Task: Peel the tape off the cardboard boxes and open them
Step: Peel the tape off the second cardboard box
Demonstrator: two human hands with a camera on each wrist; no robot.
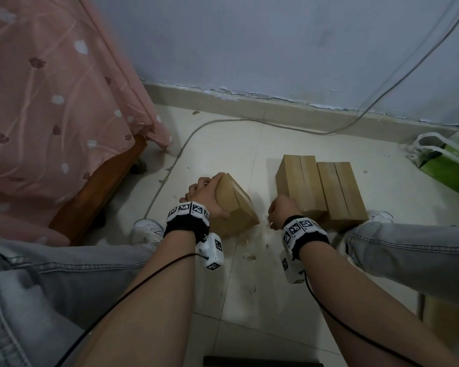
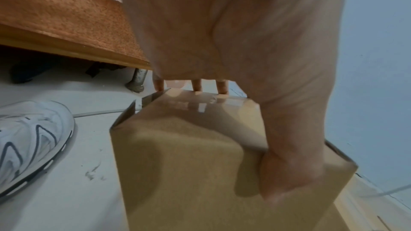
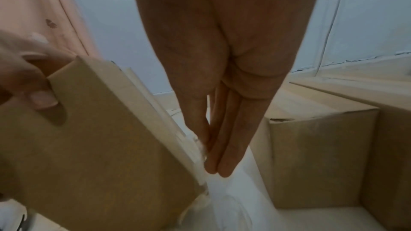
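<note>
A brown cardboard box [image 1: 236, 207] stands tilted on one edge on the floor between my feet. My left hand [image 1: 204, 194] grips it, fingers over the far top edge and thumb on the near face [image 2: 284, 182]. Glossy clear tape [image 2: 200, 104] covers the top edge. My right hand [image 1: 281, 213] hangs just right of that box. In the right wrist view its fingers [image 3: 222, 155] and thumb point down, pressed together, pinching whitish clear tape [image 3: 201, 148] at the box's side edge [image 3: 100, 138]. Two more boxes [image 1: 300, 181] [image 1: 339, 189] lie side by side to the right.
A bed with a pink flowered cloth [image 1: 51, 102] and wooden frame [image 1: 98, 192] fills the left. A grey cable [image 1: 170, 168] crosses the tiled floor. A green bag [image 1: 448, 168] sits far right; another box [image 1: 443, 319] lies by my right leg. White shoes [image 1: 146, 230] flank the boxes.
</note>
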